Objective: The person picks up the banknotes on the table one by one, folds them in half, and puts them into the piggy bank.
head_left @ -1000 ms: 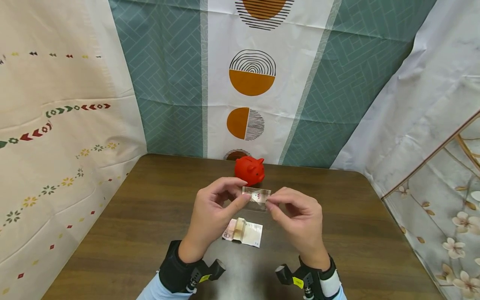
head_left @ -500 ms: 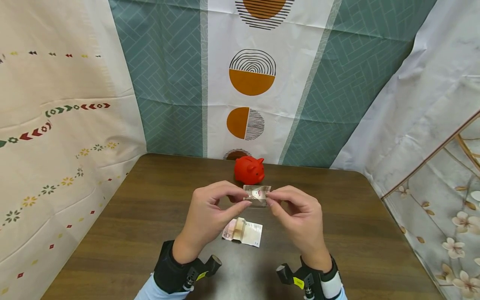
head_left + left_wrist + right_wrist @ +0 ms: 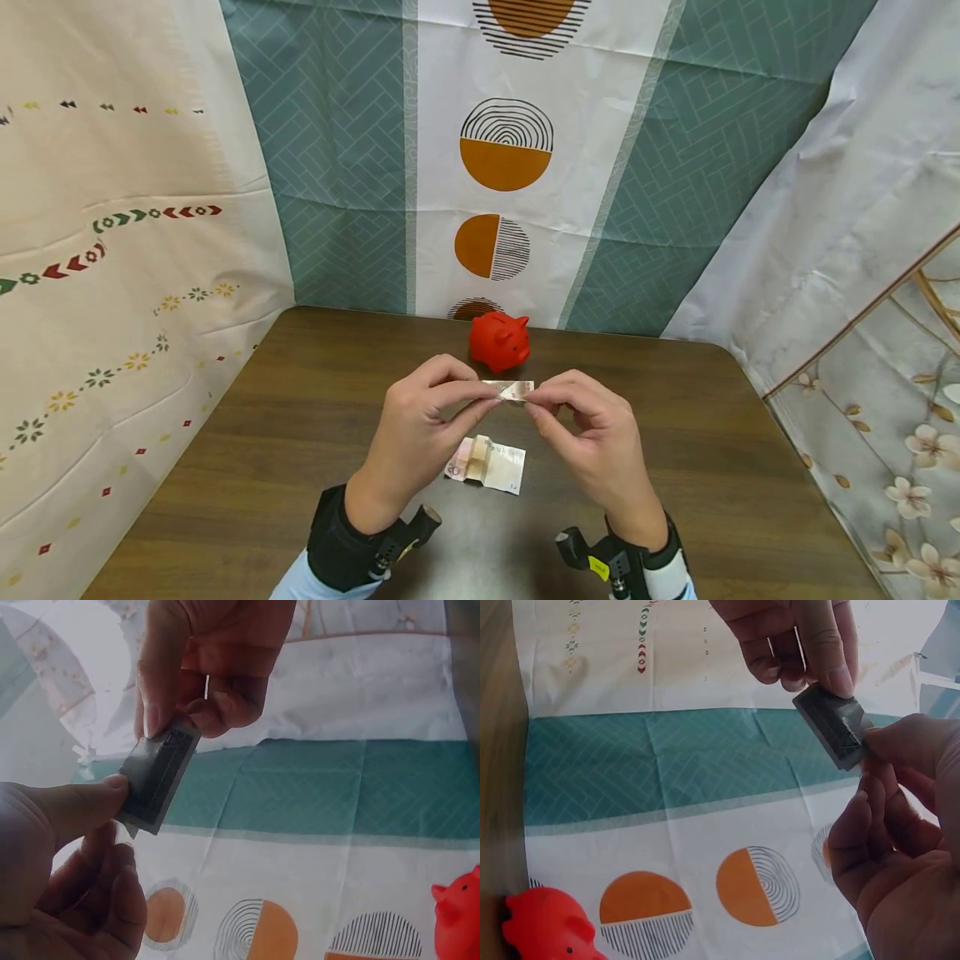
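Over the middle of the table, my left hand (image 3: 423, 437) and right hand (image 3: 596, 446) hold a small folded banknote (image 3: 513, 390) between them. The thumb and fingers of each hand pinch one end of it. In the left wrist view the folded banknote (image 3: 161, 776) looks dark and flat, with a loose corner poking out below. The right wrist view shows its other end under my right thumb. Below the hands on the table lies a second banknote (image 3: 504, 468), creased and partly unfolded. A red piggy bank (image 3: 498, 343) stands just beyond my fingers.
The brown wooden table (image 3: 300, 400) extends around the hands. A green and white patterned cloth (image 3: 345, 183) hangs along its back edge. Pale printed cloths hang at the left and right sides. Both wrists wear black camera straps.
The held banknote has become a narrower strip, its upper and lower halves folded together. My left fingers have shifted slightly along its end. The banknote on the table and the piggy bank stay put.
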Tool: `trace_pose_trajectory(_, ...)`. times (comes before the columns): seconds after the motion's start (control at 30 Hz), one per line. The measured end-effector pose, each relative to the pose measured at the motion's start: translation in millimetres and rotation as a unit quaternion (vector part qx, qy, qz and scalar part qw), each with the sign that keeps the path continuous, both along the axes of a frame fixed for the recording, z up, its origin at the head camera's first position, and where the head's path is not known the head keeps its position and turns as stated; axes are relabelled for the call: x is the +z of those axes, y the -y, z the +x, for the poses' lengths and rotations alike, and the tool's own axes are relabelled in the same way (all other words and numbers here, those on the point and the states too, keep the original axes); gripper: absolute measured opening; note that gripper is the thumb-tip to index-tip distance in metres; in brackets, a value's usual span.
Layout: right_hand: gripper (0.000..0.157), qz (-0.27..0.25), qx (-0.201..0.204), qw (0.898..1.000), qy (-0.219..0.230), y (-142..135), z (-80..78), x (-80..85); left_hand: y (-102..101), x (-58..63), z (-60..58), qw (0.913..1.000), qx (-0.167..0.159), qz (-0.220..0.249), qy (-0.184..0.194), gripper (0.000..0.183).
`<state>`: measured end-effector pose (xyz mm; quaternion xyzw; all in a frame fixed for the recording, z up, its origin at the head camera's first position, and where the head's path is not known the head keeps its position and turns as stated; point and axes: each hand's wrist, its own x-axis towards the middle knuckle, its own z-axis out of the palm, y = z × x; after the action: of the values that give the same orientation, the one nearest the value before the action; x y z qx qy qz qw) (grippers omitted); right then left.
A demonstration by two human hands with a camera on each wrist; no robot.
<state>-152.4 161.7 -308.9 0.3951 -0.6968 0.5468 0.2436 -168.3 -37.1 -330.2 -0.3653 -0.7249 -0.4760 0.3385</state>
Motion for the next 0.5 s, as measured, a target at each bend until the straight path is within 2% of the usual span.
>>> trace_pose_trajectory(0.1,0.025,0.000,0.001,1.000,0.005,0.1,0.1,-0.2,-0.3,-0.1,-0.1,0.9998,-0.013,0.006,0.014,0.011)
trace_pose_trajectory(0.23,0.007,-0.003,0.012,1.000,0.010,0.7,-0.8,-1.4,-2.6,-2.4,-1.5,0.9977,-0.051,0.013,0.042,0.007)
trace_pose_trajectory(0.4,0.006,-0.008,0.026,1.000,0.004,2.5,-2.9,-3.7,-7.1,-5.2,-2.1,0.9927,-0.093,0.022,0.074,0.011)
trace_pose_trajectory(0.5,0.004,-0.003,0.024,1.000,-0.004,3.7,-3.5,-5.0,-9.1,-5.8,-2.0,0.9913,-0.107,0.023,0.073,0.006)
